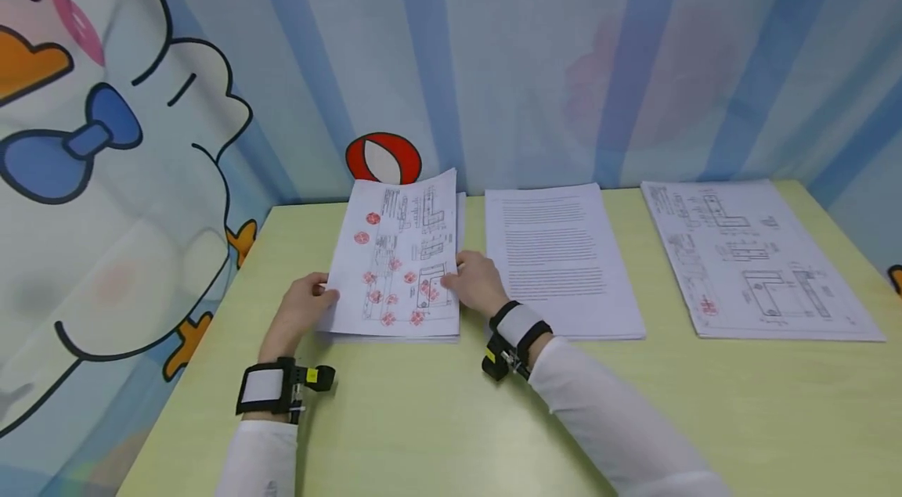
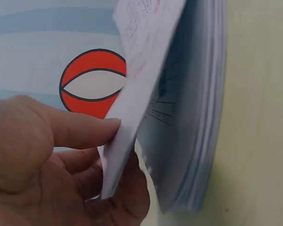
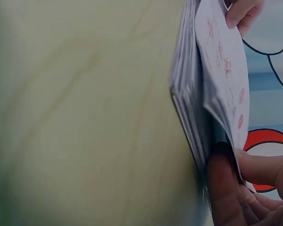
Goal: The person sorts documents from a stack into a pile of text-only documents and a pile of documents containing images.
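Note:
A sheaf of printed drawings with red stamps [image 1: 395, 246] is raised off the left paper stack [image 1: 395, 339]. My left hand [image 1: 303, 305] pinches its left edge between thumb and fingers; the left wrist view shows the thumb on top of the lifted sheets [image 2: 132, 94] and a gap above the stack's layered edges [image 2: 209, 108]. At the opposite edge my right hand [image 1: 479, 282] grips the same sheaf, thumb on the printed face and fingers underneath, as the right wrist view shows [image 3: 254, 179]. How many sheets are lifted, I cannot tell.
A stack of text pages [image 1: 557, 262] lies just right of the drawings, close to my right hand. Farther right is another stack of drawings [image 1: 761, 262] with one red stamp. All rest on a pale yellow-green table [image 1: 423, 419], with a cartoon-printed curtain [image 1: 521, 51] behind.

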Available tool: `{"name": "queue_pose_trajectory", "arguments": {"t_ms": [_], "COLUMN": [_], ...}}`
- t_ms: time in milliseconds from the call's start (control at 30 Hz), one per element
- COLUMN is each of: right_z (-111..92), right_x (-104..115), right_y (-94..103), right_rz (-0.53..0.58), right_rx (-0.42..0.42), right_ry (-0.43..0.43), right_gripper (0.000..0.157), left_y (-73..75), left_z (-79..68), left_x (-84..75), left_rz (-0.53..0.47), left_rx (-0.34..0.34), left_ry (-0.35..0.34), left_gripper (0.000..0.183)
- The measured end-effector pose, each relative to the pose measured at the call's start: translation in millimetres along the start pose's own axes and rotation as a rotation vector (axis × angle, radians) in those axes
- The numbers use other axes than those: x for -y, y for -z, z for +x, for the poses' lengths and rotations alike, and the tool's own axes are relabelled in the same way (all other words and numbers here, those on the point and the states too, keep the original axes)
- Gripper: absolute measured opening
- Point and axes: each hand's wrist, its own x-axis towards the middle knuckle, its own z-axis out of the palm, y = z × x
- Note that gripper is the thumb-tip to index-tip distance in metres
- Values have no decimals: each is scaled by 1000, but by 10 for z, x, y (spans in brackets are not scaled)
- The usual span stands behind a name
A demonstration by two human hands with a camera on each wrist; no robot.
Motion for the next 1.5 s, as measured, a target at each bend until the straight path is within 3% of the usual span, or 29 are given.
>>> {"name": "queue_pose_trajectory", "arguments": {"t_ms": [300, 600, 900, 1033, 1133, 1233, 1333, 1500], "right_z": [-6, -45, -101, -168, -240, -305, -362, -472], "right_x": [-25, 8, -10, -28, -37, -58, -97, -195], "right_y": [-31, 66, 214, 383, 582, 791, 958, 1134], "right_rz": [-125, -260, -210, -114, -39, -22, -73, -156], "right_rx": [10, 62, 124, 154, 178, 159, 106, 43], "right_ry": [9, 4, 9, 16, 27, 43, 84, 170], "right_gripper": [21, 26, 31, 42, 43, 43, 44, 43], "left_y": [-60, -128, -180, -203, -217, -243, -299, -483], "left_z": [12, 49, 12, 20, 17, 5, -21, -73], "left_x": [37, 83, 3, -54, -142, -257, -375, -566], "left_rz": [50, 66, 90, 45, -22, -106, -153, -160], "left_rx": [-24, -79, -153, -270, -398, -466, -442, -325], "left_ry": [33, 18, 13, -14, -88, -163, -217, -268], "left_gripper": [48, 50, 48, 50, 47, 42, 41, 40]}}
